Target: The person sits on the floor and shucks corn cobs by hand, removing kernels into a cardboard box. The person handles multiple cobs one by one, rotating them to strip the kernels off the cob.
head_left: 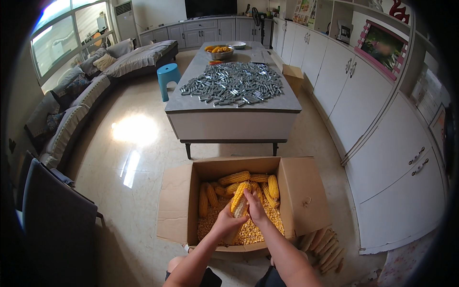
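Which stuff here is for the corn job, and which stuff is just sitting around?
In use:
left hand and right hand, both on one corn cob
cardboard box
whole cobs and loose kernels inside it
bare cobs on the floor beside the box

Just lying about:
grey table with small metal pieces
bowl
blue stool
sofa

Your two bare forearms come up from the lower edge and meet in the middle. Your left hand [225, 221] curls in a closed grip with its palm turned inward. Your right hand [256, 209] sits just beside it, touching, fingers bent and thumb pressed forward.
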`<state>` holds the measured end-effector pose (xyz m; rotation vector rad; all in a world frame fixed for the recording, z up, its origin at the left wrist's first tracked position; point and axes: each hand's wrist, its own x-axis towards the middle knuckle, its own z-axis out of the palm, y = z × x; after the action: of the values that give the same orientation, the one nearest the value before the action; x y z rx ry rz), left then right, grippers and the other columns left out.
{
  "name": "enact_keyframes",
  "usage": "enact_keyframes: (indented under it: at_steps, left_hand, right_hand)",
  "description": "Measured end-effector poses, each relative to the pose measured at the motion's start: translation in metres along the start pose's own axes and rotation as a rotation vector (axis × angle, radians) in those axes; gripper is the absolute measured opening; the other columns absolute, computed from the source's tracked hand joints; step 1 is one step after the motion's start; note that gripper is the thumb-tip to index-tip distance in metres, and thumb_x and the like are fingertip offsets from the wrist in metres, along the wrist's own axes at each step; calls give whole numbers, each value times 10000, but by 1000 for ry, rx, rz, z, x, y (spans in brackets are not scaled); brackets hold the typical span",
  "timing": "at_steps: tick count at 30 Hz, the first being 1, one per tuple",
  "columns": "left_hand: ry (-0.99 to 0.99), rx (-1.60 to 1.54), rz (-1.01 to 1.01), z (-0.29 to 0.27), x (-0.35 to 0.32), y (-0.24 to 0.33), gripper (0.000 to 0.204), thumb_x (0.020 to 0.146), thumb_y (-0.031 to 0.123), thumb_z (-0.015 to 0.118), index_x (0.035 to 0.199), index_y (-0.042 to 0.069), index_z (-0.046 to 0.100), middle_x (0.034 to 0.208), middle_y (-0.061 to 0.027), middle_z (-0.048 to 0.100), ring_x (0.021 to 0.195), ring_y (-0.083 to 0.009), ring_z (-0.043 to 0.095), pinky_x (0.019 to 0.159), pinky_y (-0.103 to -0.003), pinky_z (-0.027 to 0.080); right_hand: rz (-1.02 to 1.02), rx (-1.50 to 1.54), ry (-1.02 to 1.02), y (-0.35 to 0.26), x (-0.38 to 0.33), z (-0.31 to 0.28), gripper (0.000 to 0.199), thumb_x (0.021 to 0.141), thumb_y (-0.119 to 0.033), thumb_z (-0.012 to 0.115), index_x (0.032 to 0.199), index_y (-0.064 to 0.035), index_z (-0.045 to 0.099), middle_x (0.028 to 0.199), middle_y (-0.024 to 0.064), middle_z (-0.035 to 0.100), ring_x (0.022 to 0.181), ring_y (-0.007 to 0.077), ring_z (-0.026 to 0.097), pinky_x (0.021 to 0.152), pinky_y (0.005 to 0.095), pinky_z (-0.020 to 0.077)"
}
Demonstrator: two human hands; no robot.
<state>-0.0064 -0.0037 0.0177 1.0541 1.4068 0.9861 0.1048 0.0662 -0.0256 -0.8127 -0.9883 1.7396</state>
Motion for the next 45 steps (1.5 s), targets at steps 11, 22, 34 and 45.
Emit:
enact_keyframes:
  at_steps: [11, 22, 34, 45]
  left_hand:
    - [-42, -152, -76, 1, 0, 0, 472, 698, 171, 693, 1076, -24, 490, 897, -60, 587, 762, -102, 551, 664, -248, 463]
    - [-152, -250, -147, -5, -2, 0, 473, 710, 187, 701, 1094, 5, 493, 894, -32, 573, 748, -91, 538, 667, -234, 447]
    - [-34, -29, -2, 8, -3, -4, 483, 698, 167, 716, 1088, -2, 487, 875, -42, 579, 749, -91, 547, 642, -229, 458]
    - [-188, -391, -309, -4, 8, 17, 385, 718, 182, 696, 1011, 6, 518, 788, -37, 570, 656, -101, 555, 578, -243, 466]
  right_hand:
    - [-18, -103, -33, -8, -8, 8, 489, 899, -150, 412, 1331, -49, 205, 1127, 94, 445, 1016, 167, 438, 899, 276, 344]
    - [-51, -24, -81, -7, -9, 8, 521, 922, -218, 425, 1352, -98, 156, 1051, 116, 477, 905, 200, 568, 783, 302, 475]
    - [-6, -39, 50, -10, -11, 3, 342, 898, -290, 503, 1083, -17, 415, 1033, 88, 516, 848, 153, 559, 758, 287, 462]
    - [82, 350, -120, -18, -4, -4, 356, 903, -238, 368, 1207, -53, 356, 1137, 157, 504, 1028, 268, 534, 901, 393, 431]
